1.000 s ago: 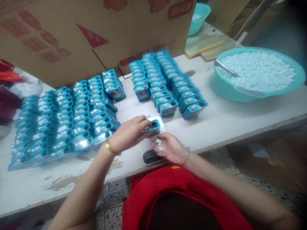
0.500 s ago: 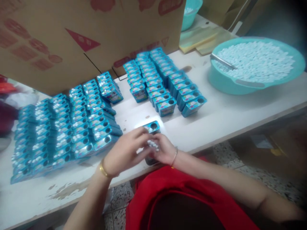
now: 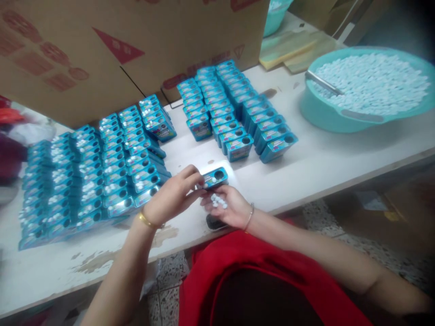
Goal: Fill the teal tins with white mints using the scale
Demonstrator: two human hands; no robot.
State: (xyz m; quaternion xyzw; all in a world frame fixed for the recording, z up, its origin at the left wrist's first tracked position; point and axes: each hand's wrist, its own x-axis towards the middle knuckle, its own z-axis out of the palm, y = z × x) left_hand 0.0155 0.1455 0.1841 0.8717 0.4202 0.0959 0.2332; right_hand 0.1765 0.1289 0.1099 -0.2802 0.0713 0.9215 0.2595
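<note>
A blue box with a dark round hole in its top lies in front of me on a white plate, which looks like part of a small scale. My left hand is at the box's left end, its thumb and fingertips pinched around a small white pellet. Just below the box, my right hand is palm up and cupped, with several white pellets lying in it. Under the right hand, a dark panel shows at the table edge.
Rows of blue boxes, many with white pellets on top, fill the left. More blue boxes stand behind the plate. At right is a turquoise basin of pellets with a metal scoop. A large cardboard carton stands behind.
My left hand has drawn up and left, away from the right palm, to the blue box. The pellets in my right hand are now uncovered. The view has shifted slightly.
</note>
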